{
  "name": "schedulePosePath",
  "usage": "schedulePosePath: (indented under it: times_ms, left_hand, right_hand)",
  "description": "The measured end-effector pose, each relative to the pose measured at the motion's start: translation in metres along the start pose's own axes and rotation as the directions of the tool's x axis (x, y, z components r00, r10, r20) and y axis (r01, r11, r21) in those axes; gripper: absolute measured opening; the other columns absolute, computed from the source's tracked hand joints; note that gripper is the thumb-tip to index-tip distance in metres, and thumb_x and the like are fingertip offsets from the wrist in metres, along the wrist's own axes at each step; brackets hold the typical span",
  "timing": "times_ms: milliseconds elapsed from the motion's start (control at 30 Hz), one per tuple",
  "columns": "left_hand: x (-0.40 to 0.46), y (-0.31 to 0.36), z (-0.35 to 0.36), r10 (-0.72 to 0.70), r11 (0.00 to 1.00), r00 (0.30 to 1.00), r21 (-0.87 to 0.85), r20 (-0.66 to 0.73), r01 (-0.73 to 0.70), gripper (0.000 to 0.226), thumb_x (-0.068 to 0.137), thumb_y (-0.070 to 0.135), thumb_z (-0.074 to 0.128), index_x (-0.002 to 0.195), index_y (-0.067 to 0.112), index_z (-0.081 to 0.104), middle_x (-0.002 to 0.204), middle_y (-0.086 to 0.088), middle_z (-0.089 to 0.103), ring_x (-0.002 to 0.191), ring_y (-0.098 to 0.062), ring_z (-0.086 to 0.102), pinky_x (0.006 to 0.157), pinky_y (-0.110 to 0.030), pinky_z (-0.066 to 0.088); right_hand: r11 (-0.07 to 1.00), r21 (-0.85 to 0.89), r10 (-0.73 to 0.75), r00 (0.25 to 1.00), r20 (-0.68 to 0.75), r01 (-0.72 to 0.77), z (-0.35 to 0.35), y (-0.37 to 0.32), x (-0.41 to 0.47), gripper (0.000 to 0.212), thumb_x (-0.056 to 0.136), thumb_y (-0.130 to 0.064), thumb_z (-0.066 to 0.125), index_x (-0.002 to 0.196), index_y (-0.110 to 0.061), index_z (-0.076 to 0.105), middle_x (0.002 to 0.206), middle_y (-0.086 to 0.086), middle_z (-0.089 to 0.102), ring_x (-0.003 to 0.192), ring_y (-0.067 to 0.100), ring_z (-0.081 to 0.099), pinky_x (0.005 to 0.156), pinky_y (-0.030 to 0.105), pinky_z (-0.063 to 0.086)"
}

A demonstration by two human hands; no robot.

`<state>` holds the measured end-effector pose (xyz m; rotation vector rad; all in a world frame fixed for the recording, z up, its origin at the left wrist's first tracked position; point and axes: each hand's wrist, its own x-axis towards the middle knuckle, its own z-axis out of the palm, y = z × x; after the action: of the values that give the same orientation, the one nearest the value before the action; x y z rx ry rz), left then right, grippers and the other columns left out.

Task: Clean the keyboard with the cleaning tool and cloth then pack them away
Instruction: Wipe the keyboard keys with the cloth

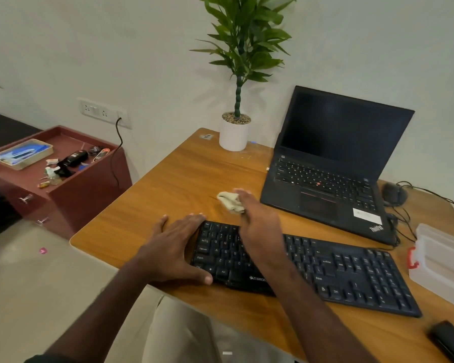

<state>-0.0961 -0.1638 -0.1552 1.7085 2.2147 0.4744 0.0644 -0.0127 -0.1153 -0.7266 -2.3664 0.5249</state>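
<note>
Left hand point(177, 248): flat on the counter point(152, 205) at the keyboard's 9 o'clock end, fingers straight and spread, thumb along the near edge, palm touching the keyboard's left side.
Right hand point(258, 226): raised over the keyboard's upper left keys, motion-blurred, fingers curled round a crumpled beige cloth point(230, 201).
Cloth: bunched, sticking out at 11 o'clock from the right hand, above the bare wood just beyond the keyboard; touching the counter or not, cannot tell.
Keyboard point(351, 273): black, Zebronics-branded, lying aslant across the counter's near half, running from centre toward 4 o'clock.
Laptop point(333, 163): black ThinkPad, open, screen dark, at 1 o'clock from the keyboard, just beyond it.
Plastic box point(443, 260): clear, red latch, at the counter's 3 o'clock edge, beside the keyboard's right end.
Potted plant point(235, 132): white pot, at 12 o'clock against the wall.
Mouse point(393, 193): dark, wired, right of the laptop.
Side cabinet point(89, 195): maroon, at 9 o'clock, off the counter, top strewn with small items.
</note>
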Motion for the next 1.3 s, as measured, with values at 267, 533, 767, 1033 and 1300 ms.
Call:
schedulePosePath:
  times_ms: [267,533,767,1033,1300]
  left_hand:
    - [0.0,0.004,-0.001,-0.024,0.999,0.999,0.038,-0.032,0.025,0.133,0.05,0.107,0.039,0.158,0.036,0.006,0.166,0.014,0.015,0.142,0.011,-0.004,0.123,-0.045,-0.01]
    - [0.0,0.001,-0.001,-0.034,0.999,0.999,0.008,-0.022,0.034,0.13,0.052,0.103,0.049,0.158,0.039,0.008,0.165,0.018,0.015,0.148,0.006,0.0,0.123,-0.047,-0.01]
    - [0.0,0.003,-0.002,-0.018,0.999,1.0,0.052,0.008,0.017,0.136,0.051,0.105,0.045,0.159,0.035,0.0,0.166,0.016,0.007,0.146,0.007,-0.008,0.122,-0.046,-0.015]
    - [-0.001,0.006,-0.003,-0.03,0.996,1.0,0.082,-0.004,0.03,0.136,0.047,0.106,0.042,0.158,0.036,0.005,0.166,0.012,0.013,0.146,0.006,-0.006,0.123,-0.049,-0.012]
    - [0.0,0.003,0.0,-0.041,0.998,0.999,0.055,-0.018,0.041,0.137,0.048,0.103,0.051,0.158,0.036,0.006,0.165,0.014,0.015,0.149,0.003,0.0,0.123,-0.051,-0.011]
  right_hand:
    - [0.97,-0.15,-0.107,0.889,0.446,0.192,0.031,-0.01,0.001,0.06,0.101,0.002,0.04,0.156,-0.022,0.037,0.162,-0.003,0.036,0.152,0.013,0.026,0.123,0.024,0.007]
    - [0.949,-0.267,0.013,0.827,0.561,0.166,-0.023,0.026,0.012,0.051,0.102,-0.011,0.046,0.142,-0.041,0.05,0.148,-0.006,0.054,0.134,0.022,0.051,0.107,0.044,0.046]
    - [0.99,-0.107,0.114,0.953,0.28,-0.087,-0.019,0.006,0.027,0.034,0.104,-0.011,0.044,0.129,-0.02,0.065,0.107,0.006,0.07,0.085,0.018,0.062,0.074,0.036,0.056]
    - [0.959,-0.204,-0.076,0.873,0.482,0.196,0.016,0.001,0.008,0.053,0.099,-0.007,0.047,0.148,-0.029,0.049,0.151,-0.004,0.053,0.137,0.02,0.049,0.113,0.037,0.039]
    - [0.936,-0.239,-0.079,0.816,0.573,0.258,-0.046,0.056,-0.004,0.053,0.103,-0.009,0.046,0.146,-0.039,0.049,0.153,-0.017,0.047,0.141,0.01,0.044,0.115,0.035,0.039]
